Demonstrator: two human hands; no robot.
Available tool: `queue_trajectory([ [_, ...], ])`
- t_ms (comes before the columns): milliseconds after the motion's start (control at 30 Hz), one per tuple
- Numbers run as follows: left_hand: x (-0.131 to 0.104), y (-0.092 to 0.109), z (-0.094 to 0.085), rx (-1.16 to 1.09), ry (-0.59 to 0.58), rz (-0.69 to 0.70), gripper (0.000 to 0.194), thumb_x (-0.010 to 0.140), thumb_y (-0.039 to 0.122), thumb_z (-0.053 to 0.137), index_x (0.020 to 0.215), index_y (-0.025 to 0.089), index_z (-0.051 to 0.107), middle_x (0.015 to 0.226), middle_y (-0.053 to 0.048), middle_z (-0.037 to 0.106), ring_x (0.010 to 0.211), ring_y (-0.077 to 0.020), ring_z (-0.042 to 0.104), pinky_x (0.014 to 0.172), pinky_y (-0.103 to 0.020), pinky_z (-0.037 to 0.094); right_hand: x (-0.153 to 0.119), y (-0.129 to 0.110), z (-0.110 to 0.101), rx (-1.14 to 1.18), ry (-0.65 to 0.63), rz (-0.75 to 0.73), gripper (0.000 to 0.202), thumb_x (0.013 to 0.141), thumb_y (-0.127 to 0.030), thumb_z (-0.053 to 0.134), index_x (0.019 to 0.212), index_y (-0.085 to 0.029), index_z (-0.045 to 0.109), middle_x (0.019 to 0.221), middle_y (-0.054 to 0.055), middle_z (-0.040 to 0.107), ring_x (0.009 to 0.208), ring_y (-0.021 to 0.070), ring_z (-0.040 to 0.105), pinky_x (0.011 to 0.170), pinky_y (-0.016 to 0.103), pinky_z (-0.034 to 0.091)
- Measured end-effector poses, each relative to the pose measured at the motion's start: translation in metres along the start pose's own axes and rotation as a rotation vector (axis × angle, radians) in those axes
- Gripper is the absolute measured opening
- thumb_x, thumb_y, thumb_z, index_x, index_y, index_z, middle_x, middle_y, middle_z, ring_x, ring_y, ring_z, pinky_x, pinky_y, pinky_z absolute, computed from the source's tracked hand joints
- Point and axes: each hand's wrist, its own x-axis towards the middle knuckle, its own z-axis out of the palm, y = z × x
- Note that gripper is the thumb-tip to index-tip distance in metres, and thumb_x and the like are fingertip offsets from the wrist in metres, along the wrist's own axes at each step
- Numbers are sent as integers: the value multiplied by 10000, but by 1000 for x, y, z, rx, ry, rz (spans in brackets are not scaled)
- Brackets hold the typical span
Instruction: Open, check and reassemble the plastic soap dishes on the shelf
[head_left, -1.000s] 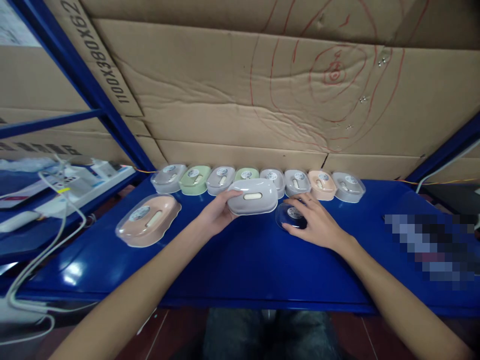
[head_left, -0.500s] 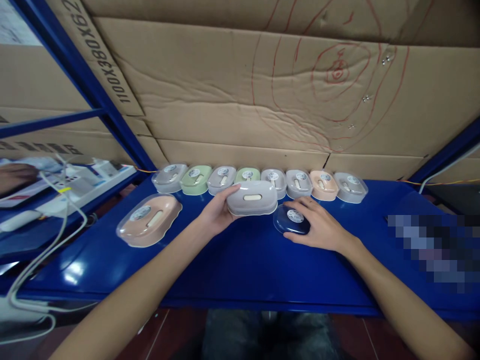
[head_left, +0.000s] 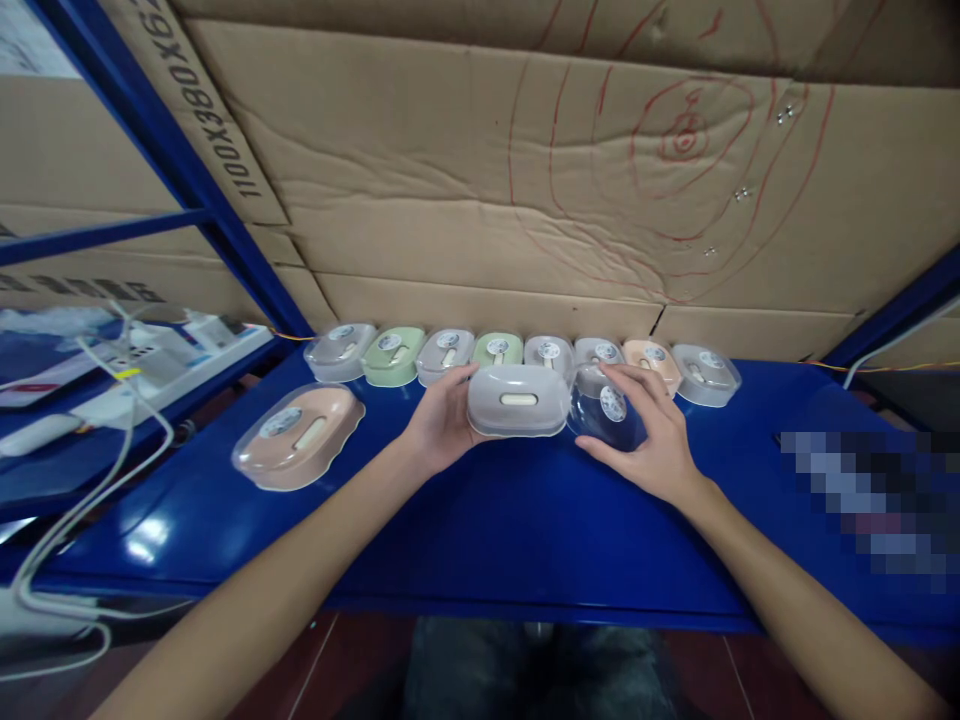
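Left hand (head_left: pixel 442 422), pinching grey box (head_left: pixel 519 415) by its left end over blue table (head_left: pixel 480 530): we judge it light, stiff, smooth; best held by the sides. Right hand (head_left: pixel 654 430), clasping clear lid (head_left: pixel 600 418) just beside: likely slippery, crackable; take the rim.

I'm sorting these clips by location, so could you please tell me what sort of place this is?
Probably a workshop or workroom, judging by the blue tabletop, cardboard backing and row of similar boxes.
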Motion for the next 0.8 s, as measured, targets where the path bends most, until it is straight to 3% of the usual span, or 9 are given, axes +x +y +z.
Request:
queue_trajectory([
  [333, -5, -18, 19, 20, -216, -151, 633, 1029, 606, 573, 1462, 146, 613, 1331, -215, 756, 1276, -432, 711, 1060, -618, 582, 0, -18, 12, 50, -61, -116, 960, 895, -597, 890, 1717, -389, 439, 1519, 151, 605, 1378, 422, 629, 1169, 686, 510],
  [533, -5, -23, 21, 21, -299, -152, 617, 1014, 655, 607, 1415, 189, 648, 1283, -193, 770, 1289, -440, 700, 1031, -590, 586, -1, -23, 16, 44, -173, -61, 949, 882, -618, 888, 1705, -408, 466, 1562, 139, 594, 1408, 440, 594, 1197, 702, 470],
  [800, -7, -26, 25, 45, -298, -143, 590, 1012, 630, 629, 1399, 186, 667, 1264, -173, 767, 1259, -423, 701, 956, -521, 597, -1, -25, 20, 21, -218, -57, 889, 870, -670, 876, 1651, -395, 553, 1552, 142, 601, 1381, 434, 588, 1169, 688, 473],
])
